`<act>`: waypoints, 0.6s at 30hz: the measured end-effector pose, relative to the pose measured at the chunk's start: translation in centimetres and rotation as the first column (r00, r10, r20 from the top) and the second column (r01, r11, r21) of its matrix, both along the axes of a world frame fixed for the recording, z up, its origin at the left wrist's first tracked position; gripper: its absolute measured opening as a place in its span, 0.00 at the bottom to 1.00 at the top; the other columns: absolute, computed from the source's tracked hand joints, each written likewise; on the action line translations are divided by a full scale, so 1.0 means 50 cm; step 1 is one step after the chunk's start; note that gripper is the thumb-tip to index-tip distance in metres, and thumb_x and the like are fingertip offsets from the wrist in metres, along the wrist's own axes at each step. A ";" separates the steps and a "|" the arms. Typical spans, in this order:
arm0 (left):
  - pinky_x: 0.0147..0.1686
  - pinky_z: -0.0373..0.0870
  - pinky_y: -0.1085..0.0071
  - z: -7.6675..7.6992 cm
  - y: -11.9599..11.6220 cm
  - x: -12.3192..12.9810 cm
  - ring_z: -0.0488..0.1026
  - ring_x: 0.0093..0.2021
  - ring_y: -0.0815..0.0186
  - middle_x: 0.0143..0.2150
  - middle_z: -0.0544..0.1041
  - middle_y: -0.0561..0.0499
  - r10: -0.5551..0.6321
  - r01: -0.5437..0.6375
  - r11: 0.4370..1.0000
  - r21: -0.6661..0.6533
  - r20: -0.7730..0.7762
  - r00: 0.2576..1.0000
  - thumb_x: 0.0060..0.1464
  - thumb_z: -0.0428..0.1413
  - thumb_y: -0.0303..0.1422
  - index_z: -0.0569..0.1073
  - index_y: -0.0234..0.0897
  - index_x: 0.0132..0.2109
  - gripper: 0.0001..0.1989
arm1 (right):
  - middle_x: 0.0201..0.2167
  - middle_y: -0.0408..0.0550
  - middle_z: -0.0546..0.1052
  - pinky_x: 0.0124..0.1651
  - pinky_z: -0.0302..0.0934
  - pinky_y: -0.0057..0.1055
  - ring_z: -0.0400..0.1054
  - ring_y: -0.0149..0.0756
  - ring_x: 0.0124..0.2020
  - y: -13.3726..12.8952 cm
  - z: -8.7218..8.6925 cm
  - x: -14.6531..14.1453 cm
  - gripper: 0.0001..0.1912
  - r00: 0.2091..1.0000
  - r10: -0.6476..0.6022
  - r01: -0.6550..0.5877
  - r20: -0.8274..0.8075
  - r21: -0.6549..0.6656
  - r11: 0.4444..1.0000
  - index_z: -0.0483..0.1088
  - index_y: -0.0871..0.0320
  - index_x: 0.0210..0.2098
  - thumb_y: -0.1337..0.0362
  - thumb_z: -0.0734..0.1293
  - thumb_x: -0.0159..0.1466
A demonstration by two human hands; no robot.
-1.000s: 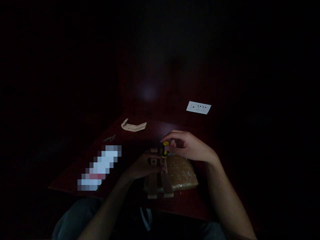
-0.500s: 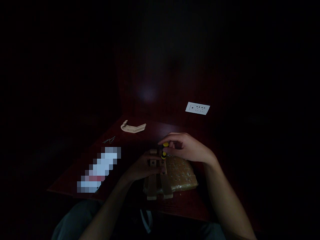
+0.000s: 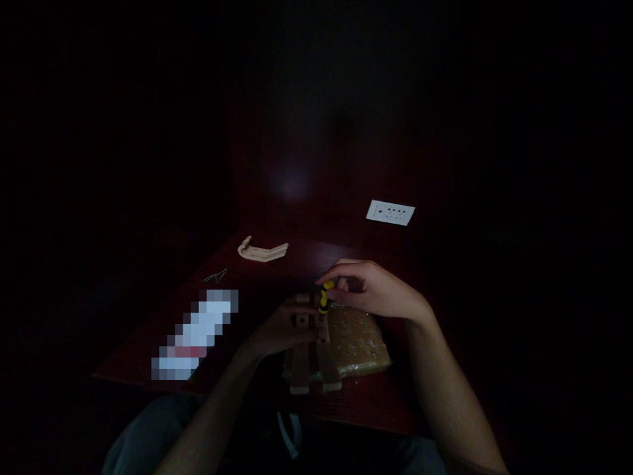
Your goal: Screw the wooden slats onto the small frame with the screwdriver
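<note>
My right hand [image 3: 373,289] is closed round a short yellow-and-black screwdriver [image 3: 325,298], held nearly upright over the right-hand wooden strip. My left hand [image 3: 284,330] grips two wooden strips with holes, its fingers and thumb reaching across the left strip [image 3: 300,366] to the right strip [image 3: 329,369]. Both strips lie side by side on a brown slab in clear plastic wrap [image 3: 359,340], their near ends jutting over its front edge. The screwdriver's tip is hidden, and the dim light blurs what it touches.
On the dark red table [image 3: 267,290], a curved pale wooden piece [image 3: 264,253] lies at the back left. Several thin screws [image 3: 215,276] lie nearer, beside a pixelated white flat item [image 3: 198,336]. A white socket plate [image 3: 390,212] is on the back wall.
My right hand and the top of the screwdriver have shifted slightly, with the handle tilted a little more to the right. The left hand and wooden strips stay in place.
</note>
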State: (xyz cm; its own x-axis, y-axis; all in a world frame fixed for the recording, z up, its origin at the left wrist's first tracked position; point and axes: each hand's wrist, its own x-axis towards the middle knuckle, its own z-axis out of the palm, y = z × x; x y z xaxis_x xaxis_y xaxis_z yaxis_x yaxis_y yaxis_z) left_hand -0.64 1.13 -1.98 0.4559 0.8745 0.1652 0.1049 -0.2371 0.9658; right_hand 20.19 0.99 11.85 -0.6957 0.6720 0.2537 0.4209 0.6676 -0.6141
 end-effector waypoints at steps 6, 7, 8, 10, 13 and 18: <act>0.56 0.68 0.57 0.001 -0.001 -0.002 0.72 0.54 0.55 0.54 0.75 0.47 0.019 -0.019 1.000 0.006 -0.033 0.999 0.43 0.69 0.39 0.82 0.43 0.43 0.17 | 0.39 0.46 0.75 0.33 0.62 0.26 0.67 0.28 0.32 -0.002 0.001 -0.001 0.14 1.000 0.008 -0.008 0.004 -0.013 1.000 0.74 0.55 0.50 0.66 0.66 0.65; 0.56 0.68 0.57 -0.001 -0.001 -0.002 0.71 0.54 0.55 0.55 0.75 0.47 0.015 -0.015 1.000 0.013 -0.028 0.999 0.43 0.69 0.39 0.82 0.43 0.43 0.17 | 0.39 0.45 0.75 0.33 0.62 0.26 0.67 0.28 0.32 -0.003 0.001 -0.002 0.14 1.000 0.008 -0.008 0.004 -0.015 1.000 0.74 0.55 0.50 0.65 0.66 0.65; 0.57 0.67 0.57 -0.002 0.000 -0.002 0.71 0.55 0.55 0.55 0.74 0.47 0.010 -0.010 1.000 0.017 -0.023 1.000 0.44 0.69 0.39 0.82 0.44 0.43 0.17 | 0.38 0.45 0.75 0.33 0.62 0.26 0.67 0.28 0.32 -0.003 0.001 -0.002 0.14 1.000 0.007 -0.007 0.002 -0.016 1.000 0.74 0.55 0.50 0.65 0.67 0.65; 0.57 0.67 0.57 -0.003 0.000 -0.002 0.70 0.56 0.55 0.56 0.73 0.47 0.006 -0.006 1.000 0.020 -0.019 1.000 0.43 0.69 0.39 0.81 0.44 0.43 0.17 | 0.38 0.45 0.74 0.33 0.62 0.26 0.66 0.28 0.32 -0.002 0.000 -0.002 0.13 1.000 0.001 -0.001 -0.004 -0.018 1.000 0.75 0.56 0.48 0.62 0.68 0.64; 0.57 0.67 0.57 -0.003 0.000 -0.001 0.70 0.56 0.55 0.56 0.73 0.47 0.010 -0.010 1.000 0.019 -0.018 1.000 0.42 0.69 0.38 0.81 0.43 0.43 0.18 | 0.34 0.44 0.72 0.32 0.61 0.26 0.66 0.27 0.30 0.000 -0.002 -0.004 0.12 0.999 -0.044 0.044 -0.018 -0.003 0.999 0.76 0.57 0.44 0.61 0.71 0.61; 0.59 0.64 0.57 0.004 -0.001 -0.001 0.69 0.57 0.55 0.55 0.74 0.47 0.005 -0.003 0.999 0.047 -0.041 0.999 0.43 0.69 0.38 0.81 0.43 0.43 0.17 | 0.33 0.43 0.73 0.30 0.61 0.25 0.66 0.27 0.29 -0.003 -0.003 -0.007 0.11 0.998 -0.061 0.061 -0.020 0.000 0.998 0.75 0.57 0.44 0.61 0.71 0.61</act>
State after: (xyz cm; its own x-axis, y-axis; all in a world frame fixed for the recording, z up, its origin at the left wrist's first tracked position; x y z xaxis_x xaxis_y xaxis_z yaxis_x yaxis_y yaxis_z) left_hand -0.67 1.09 -1.81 0.4593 0.8684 0.1871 0.1450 -0.2811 0.9487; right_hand 19.85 0.84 11.71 -0.6485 0.7127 0.2674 0.4485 0.6416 -0.6223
